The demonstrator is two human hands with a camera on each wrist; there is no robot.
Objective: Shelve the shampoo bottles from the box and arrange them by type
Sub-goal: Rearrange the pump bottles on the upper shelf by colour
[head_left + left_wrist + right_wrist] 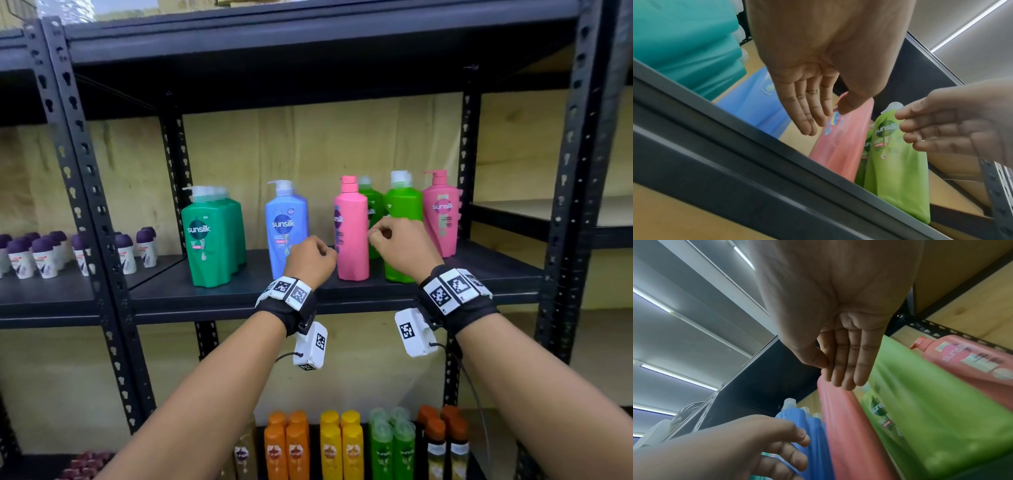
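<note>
shampoo bottles [287,226] in row on shelf [205,298] | roll-ons [44,257] left | smaller bottles [342,445] below

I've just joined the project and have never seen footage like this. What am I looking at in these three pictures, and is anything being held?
There is no machine here: a person works at a shelf with bare hands. The big picture comes from a camera on their head, looking down over both arms. The other two come from the white boxes strapped under each wrist. They look along the palm at the fingers, which is why they seem tilted. On the black shelf stand dark green bottles, a blue bottle, a pink bottle turned sideways, light green bottles and a second pink bottle at the right. The left hand and right hand flank the sideways pink bottle with relaxed fingers. Neither grips anything. Whether they touch it I cannot tell.
</note>
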